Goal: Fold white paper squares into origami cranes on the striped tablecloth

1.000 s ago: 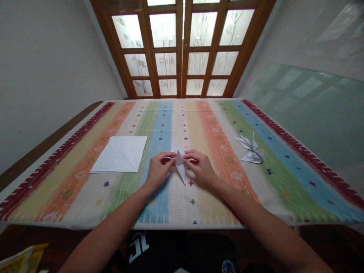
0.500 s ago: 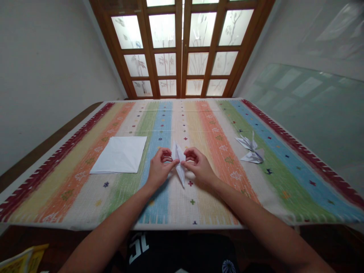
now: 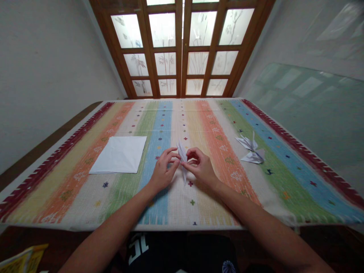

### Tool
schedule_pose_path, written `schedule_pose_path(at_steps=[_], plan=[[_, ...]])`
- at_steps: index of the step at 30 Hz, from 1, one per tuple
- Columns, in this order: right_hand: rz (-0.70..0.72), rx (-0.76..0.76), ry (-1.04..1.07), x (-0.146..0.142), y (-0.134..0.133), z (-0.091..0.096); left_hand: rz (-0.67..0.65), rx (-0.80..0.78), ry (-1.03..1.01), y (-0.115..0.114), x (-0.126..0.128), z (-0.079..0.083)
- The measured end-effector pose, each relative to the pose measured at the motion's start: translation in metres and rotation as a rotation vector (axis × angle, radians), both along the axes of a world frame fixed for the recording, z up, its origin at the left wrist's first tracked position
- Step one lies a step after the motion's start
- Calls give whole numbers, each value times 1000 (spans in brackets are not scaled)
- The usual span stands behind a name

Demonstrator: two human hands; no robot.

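Observation:
A narrow, pointed piece of folded white paper (image 3: pixel 182 156) stands between my two hands at the middle of the striped tablecloth (image 3: pixel 199 204). My left hand (image 3: pixel 164 171) pinches it from the left with thumb and fingers. From the right, my right hand (image 3: pixel 201 167) pinches the same folded paper, fingers curled. The paper's lower tip points down towards me, just above the cloth.
A stack of flat white square sheets (image 3: pixel 119 154) lies to the left of my hands. A finished folded paper figure (image 3: pixel 251 150) lies on the right, on the green and blue stripes. Wooden glazed doors (image 3: pixel 182 49) stand behind the table. Yellow paper (image 3: pixel 19 259) lies at the lower left.
The folded paper has been narrowed and turned more edge-on between my fingers. Both hands shifted slightly, the left fingers now stretched further along the paper.

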State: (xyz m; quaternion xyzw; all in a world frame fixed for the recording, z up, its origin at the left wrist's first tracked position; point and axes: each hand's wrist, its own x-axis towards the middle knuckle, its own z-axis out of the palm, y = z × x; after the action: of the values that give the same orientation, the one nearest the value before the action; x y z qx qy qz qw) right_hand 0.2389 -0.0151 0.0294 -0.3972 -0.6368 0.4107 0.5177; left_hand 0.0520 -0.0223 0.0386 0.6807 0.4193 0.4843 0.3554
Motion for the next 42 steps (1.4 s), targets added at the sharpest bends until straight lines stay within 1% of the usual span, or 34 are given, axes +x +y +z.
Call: schedule_pose_path(at_steps=[5, 7, 9, 12, 16, 20, 25, 28, 31, 33, 35, 38, 42], plan=[[35, 294, -253, 3, -3, 3, 7, -120, -51, 3, -3, -3], [47, 387, -308, 4, -2, 2, 26, -156, -80, 5, -4, -6], [64, 445, -333, 5, 0, 0, 33, -192, -117, 7, -5, -9], [79, 469, -334, 7, 3, -4, 34, -266, -208, 9, -5, -10], [47, 437, -314, 8, 3, -4, 22, -337, -301, 7, -2, -8], [20, 386, -285, 10, 5, -4, 7, -313, -338, 7, -1, -5], [54, 305, -261, 14, 11, -6, 35, -181, -156, 8, -5, -6], [35, 210, -189, 14, 12, -7, 18, -153, -116, 7, -7, -7], [38, 63, -43, 12, 11, -7, -42, -126, -149, 5, -6, -8], [36, -19, 23, 9, 10, -6, -73, -139, -172, 4, -4, -10], [23, -58, 57, 7, 9, -6, -58, -159, -168, 4, -3, -11], [21, -89, 114, 4, 8, -5, -1, -162, -159, 5, -2, -14], [66, -152, 153, 1, 7, -7, 39, -226, -236, 6, -2, -15]])
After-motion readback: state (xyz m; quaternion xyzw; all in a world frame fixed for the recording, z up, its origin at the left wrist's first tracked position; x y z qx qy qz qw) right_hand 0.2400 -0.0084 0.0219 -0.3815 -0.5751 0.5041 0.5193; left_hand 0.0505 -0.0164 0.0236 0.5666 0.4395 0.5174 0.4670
